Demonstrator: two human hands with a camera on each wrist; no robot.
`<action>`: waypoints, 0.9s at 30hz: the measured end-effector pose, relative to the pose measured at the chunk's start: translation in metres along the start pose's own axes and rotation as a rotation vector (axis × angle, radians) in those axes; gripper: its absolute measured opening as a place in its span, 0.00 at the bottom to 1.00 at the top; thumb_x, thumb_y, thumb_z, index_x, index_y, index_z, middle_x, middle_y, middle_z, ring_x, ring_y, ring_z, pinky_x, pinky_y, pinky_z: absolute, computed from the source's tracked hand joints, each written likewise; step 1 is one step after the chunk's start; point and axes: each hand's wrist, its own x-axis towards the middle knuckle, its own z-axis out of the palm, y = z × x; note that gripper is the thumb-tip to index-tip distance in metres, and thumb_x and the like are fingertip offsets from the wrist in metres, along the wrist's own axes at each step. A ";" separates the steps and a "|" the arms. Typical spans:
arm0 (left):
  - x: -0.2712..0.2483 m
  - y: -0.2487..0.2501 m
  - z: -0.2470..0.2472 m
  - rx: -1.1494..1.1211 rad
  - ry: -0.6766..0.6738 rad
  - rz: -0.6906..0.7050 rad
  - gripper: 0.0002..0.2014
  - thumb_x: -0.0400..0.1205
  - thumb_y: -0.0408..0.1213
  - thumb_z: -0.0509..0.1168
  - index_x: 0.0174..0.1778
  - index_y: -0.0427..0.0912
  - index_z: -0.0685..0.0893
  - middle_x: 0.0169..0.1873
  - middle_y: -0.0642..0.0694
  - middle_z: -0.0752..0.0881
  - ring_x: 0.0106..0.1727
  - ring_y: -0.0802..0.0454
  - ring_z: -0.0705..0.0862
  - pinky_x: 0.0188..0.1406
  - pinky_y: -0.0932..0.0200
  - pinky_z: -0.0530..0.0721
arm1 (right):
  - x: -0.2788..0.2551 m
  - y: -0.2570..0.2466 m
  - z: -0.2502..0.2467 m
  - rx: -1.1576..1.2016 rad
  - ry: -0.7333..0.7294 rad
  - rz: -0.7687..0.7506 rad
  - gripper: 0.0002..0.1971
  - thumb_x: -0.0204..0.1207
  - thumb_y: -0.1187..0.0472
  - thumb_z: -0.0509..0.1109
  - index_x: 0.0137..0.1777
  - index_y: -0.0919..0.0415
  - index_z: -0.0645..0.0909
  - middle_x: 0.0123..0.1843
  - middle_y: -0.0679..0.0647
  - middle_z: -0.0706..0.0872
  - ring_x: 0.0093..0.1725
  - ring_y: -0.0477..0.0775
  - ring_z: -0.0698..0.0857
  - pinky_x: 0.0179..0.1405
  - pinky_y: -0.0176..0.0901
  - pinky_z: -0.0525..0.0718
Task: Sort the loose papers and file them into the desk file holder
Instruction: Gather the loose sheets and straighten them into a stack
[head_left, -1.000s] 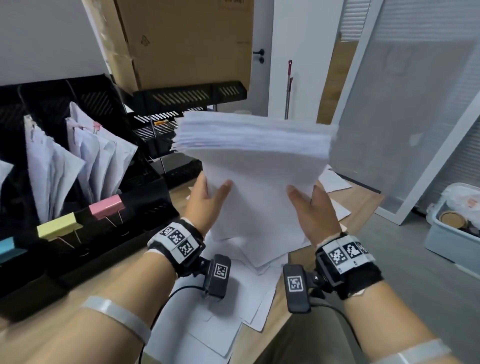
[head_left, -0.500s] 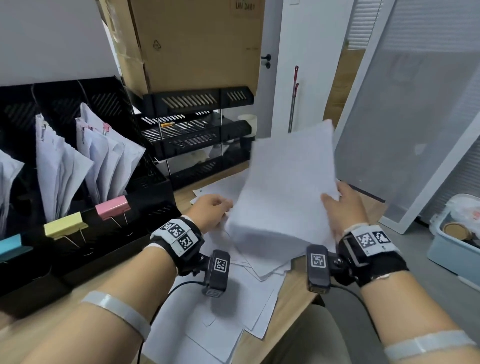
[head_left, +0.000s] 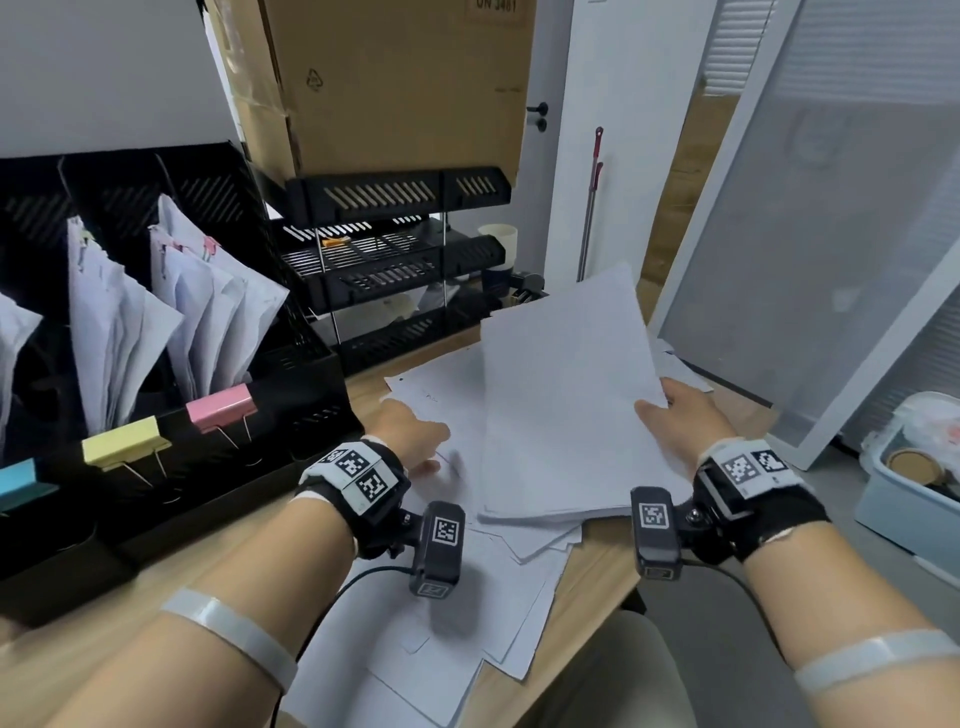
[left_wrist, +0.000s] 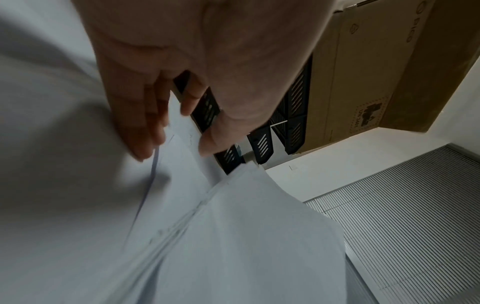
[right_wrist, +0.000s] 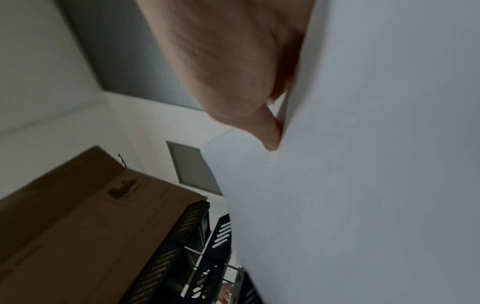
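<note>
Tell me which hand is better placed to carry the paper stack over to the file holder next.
Right, probably. The right hand already grips the paper stack at its edge; the left hand only touches loose sheets, though it's nearer the file holder.

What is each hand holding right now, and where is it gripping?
The right hand holds the paper stack by its right edge. The left hand rests on loose sheets on the desk, gripping nothing clearly.

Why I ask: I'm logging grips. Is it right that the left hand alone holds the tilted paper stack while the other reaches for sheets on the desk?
Not quite: the right hand holds the tilted paper stack; the left hand reaches for the sheets, as the head view shows.
</note>
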 end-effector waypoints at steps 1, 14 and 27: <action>0.000 -0.001 0.000 0.030 -0.035 -0.003 0.16 0.80 0.28 0.69 0.60 0.34 0.72 0.39 0.36 0.83 0.35 0.43 0.85 0.58 0.39 0.90 | 0.002 -0.004 -0.001 -0.040 -0.020 0.013 0.13 0.84 0.59 0.62 0.64 0.53 0.83 0.58 0.50 0.88 0.57 0.58 0.87 0.61 0.46 0.82; 0.017 0.044 0.015 0.543 -0.075 0.344 0.18 0.89 0.42 0.55 0.63 0.36 0.86 0.64 0.37 0.86 0.65 0.39 0.84 0.70 0.48 0.80 | -0.007 0.061 0.036 0.539 0.020 0.337 0.22 0.64 0.61 0.69 0.61 0.59 0.80 0.55 0.59 0.90 0.55 0.65 0.89 0.61 0.71 0.85; 0.025 0.076 0.057 1.129 -0.252 0.344 0.38 0.75 0.67 0.69 0.71 0.40 0.80 0.63 0.44 0.87 0.62 0.42 0.86 0.64 0.53 0.82 | -0.047 0.039 0.061 0.601 -0.126 0.398 0.20 0.68 0.65 0.71 0.59 0.70 0.75 0.63 0.70 0.81 0.58 0.70 0.86 0.44 0.64 0.93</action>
